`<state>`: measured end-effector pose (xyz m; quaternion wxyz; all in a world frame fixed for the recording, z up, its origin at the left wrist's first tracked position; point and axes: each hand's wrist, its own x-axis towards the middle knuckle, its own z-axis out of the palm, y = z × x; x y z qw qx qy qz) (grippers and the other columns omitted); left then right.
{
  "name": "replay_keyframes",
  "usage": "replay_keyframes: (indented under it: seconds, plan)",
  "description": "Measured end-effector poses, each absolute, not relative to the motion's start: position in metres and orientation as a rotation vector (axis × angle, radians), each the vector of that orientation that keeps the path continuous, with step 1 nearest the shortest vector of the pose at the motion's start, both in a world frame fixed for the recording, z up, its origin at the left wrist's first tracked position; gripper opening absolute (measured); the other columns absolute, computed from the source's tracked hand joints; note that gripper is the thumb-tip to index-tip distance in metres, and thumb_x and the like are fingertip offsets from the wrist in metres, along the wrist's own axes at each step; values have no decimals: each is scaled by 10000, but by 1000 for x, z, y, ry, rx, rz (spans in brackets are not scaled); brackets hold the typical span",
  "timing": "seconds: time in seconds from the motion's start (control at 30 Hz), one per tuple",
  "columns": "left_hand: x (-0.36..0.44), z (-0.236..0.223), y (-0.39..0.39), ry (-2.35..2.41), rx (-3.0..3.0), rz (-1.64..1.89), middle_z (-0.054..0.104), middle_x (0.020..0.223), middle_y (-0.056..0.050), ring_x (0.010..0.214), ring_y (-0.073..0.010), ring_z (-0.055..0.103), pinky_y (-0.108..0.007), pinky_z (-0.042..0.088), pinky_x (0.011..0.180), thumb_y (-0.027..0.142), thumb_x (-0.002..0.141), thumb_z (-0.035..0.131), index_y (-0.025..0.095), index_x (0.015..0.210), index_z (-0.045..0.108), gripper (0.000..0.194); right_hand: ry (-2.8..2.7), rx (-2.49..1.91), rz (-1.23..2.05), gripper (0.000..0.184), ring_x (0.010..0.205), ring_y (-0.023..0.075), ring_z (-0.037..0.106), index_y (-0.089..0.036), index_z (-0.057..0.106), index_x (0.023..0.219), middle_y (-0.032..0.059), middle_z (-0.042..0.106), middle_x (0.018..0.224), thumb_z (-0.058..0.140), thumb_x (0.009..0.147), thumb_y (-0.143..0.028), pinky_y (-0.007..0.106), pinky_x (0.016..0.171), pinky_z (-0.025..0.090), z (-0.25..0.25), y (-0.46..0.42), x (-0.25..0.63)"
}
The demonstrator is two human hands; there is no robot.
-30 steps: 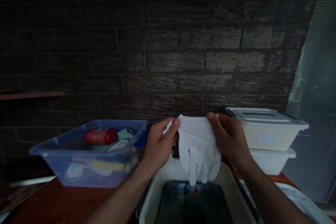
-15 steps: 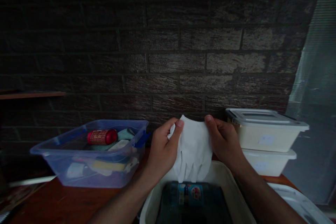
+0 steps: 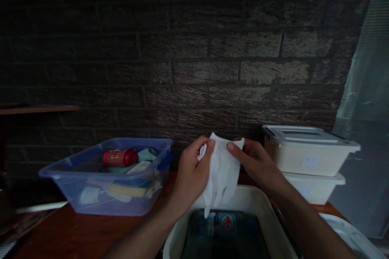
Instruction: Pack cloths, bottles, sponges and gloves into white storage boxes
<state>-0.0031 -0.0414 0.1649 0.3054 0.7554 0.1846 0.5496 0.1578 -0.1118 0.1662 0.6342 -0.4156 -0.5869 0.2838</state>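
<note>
A white glove [image 3: 223, 174] hangs with its fingers down in front of me, over an open white bin [image 3: 243, 196]. My left hand [image 3: 191, 174] pinches the glove's cuff on the left side. My right hand [image 3: 254, 162] pinches the cuff on the right, with the thumb pressed on the cloth. The two hands are close together and the glove is bunched between them. Inside the bin lies a dark object with a blue and pink label [image 3: 220, 223].
A clear blue tub [image 3: 100, 200] with a red can [image 3: 119, 157] and cloths stands at the left on a reddish table [image 3: 69, 234]. Two lidded white boxes [image 3: 306, 153] are stacked at the right. A dark brick wall [image 3: 194, 56] rises behind. A white lid [image 3: 352, 236] lies at lower right.
My hands have drawn together, so the glove, spread flat a second ago, now hangs narrower and folded. The right hand moved left along the cuff.
</note>
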Motion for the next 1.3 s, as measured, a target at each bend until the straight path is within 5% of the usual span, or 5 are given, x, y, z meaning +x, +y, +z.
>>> replay_keyframes:
  seconds: [0.1,0.27,0.53,1.03,1.3]
  plan:
    - [-5,166,-40,494,1984,1483,478,680,47,656,-125,433,-242,336,611,418,1018,516,196,739,535,357,-1385,-925,659,392,736,176,622,-162,735,888,48,728,848,648,927,-543,296,752,507,163,-108,159]
    - [-7,168,-36,524,2012,1506,472,679,47,668,-124,432,-245,327,626,417,1016,519,195,731,521,361,-1104,-990,525,436,610,173,572,-190,723,897,31,696,739,613,921,-611,265,554,455,160,-107,163]
    - [-14,171,-27,582,1894,1553,527,669,40,612,-122,425,-228,320,558,465,989,548,202,770,582,344,-1105,-1045,414,432,609,149,540,-180,675,826,14,635,684,622,925,-597,234,511,408,163,-112,168]
    - [2,158,-35,374,1621,948,682,789,-32,674,-176,616,-263,500,601,560,843,718,170,903,713,394,-1121,-997,541,421,591,163,543,-199,649,767,28,655,697,629,919,-591,265,545,454,169,-115,161]
    - [-9,165,-19,464,1685,1234,647,692,-11,612,-147,568,-229,440,541,582,877,669,164,781,664,429,-1092,-1129,385,507,542,157,514,-180,627,674,24,594,595,616,907,-630,252,461,373,169,-117,172]
